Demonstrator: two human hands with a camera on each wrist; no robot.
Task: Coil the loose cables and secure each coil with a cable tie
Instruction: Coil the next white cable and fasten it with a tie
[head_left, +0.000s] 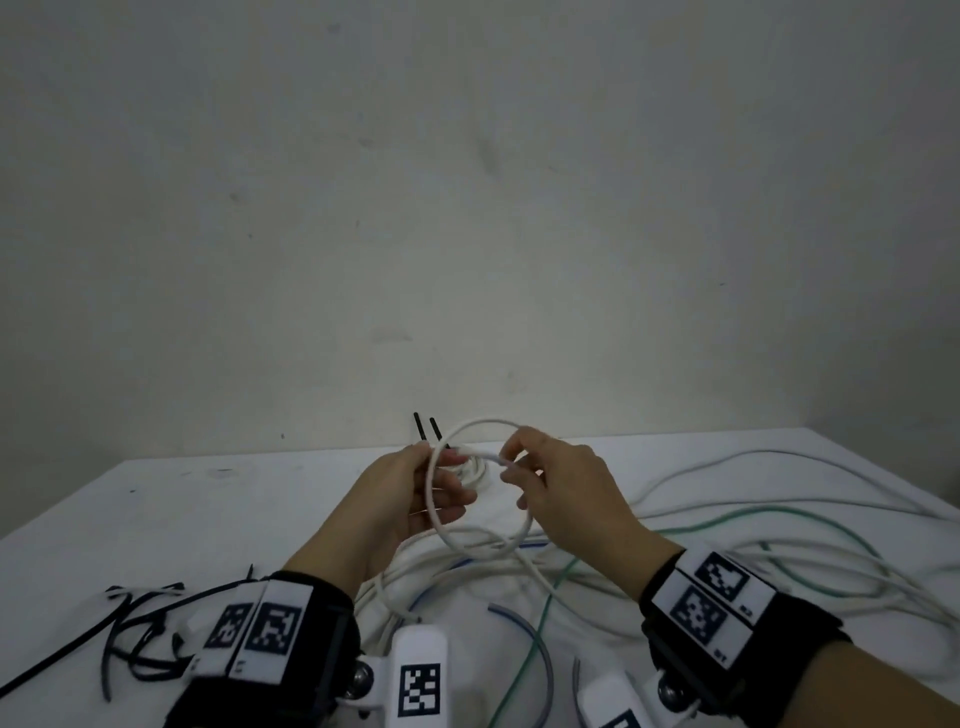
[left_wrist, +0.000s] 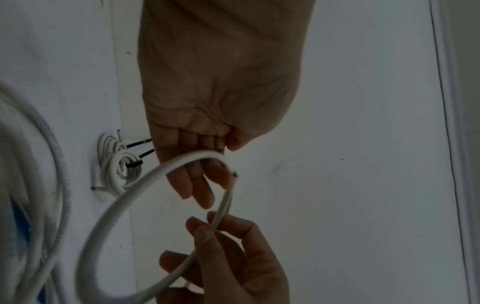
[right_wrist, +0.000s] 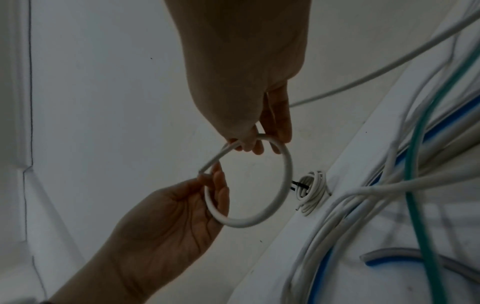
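Note:
A white cable (head_left: 430, 499) is bent into one round loop above the table, its cut end near my right fingers. My left hand (head_left: 447, 483) holds the loop's left side between thumb and fingers, palm facing right. My right hand (head_left: 514, 478) pinches the cable near its end at the loop's top. In the left wrist view the loop (left_wrist: 124, 203) crosses my left hand's fingers (left_wrist: 205, 181), and my right hand (left_wrist: 215, 228) pinches it below. The right wrist view shows the loop (right_wrist: 284, 176) between my right hand (right_wrist: 257, 142) and left hand (right_wrist: 213, 185).
A small white coil (head_left: 470, 470) bound with black ties lies on the white table (head_left: 208, 509) by the wall. Loose black cable ties (head_left: 140, 623) lie at front left. Tangled white, green (head_left: 545, 613) and blue-grey (head_left: 519, 623) cables spread to the right.

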